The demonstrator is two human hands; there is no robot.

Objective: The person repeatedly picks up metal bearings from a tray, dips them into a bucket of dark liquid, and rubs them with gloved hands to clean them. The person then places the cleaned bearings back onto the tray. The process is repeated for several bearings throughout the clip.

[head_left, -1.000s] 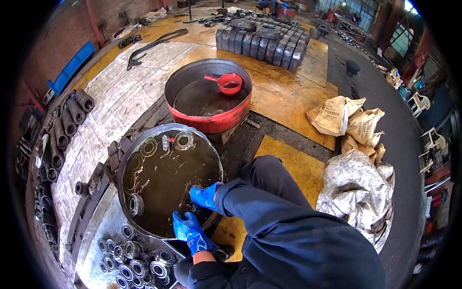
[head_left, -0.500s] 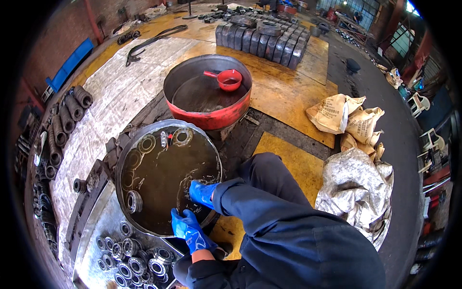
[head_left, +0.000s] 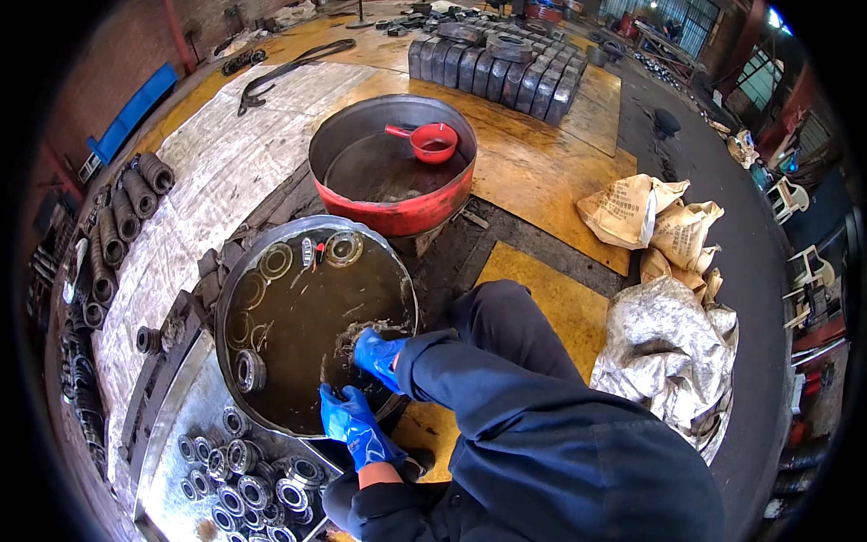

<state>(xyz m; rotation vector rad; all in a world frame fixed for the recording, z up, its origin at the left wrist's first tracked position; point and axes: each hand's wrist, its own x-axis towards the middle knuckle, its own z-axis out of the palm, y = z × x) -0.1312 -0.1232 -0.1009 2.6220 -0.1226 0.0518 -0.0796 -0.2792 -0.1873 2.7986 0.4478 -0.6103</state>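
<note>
Both my hands wear blue rubber gloves over a round metal tub (head_left: 222,348) of murky brown liquid. My left hand (head_left: 350,421) is at the tub's near rim, fingers curled round something hidden at the liquid's surface. Just beyond it, my right hand (head_left: 377,356) dips into the liquid, fingers bent together; what they grip is out of sight. Ripples and pale foam surround its fingertips. Inside the tub, a bearing (head_left: 250,370) leans by the left wall, and pale bearing rings (head_left: 344,249) lie at the far side. Near them sits a small red and silver object (head_left: 312,254).
Several bearings (head_left: 256,492) are heaped on a metal tray (head_left: 172,425) at the near left. Beyond the tub stands a red-sided basin (head_left: 397,217) with a red dipper (head_left: 433,143). Paper sacks (head_left: 628,212) and a dirty white sack (head_left: 664,339) lie right. Dark blocks (head_left: 492,72) stand behind.
My right hand has shifted slightly up and left in the liquid, and the ripples have changed. The left hand has barely moved. The small red and silver object has drifted and turned slightly.
</note>
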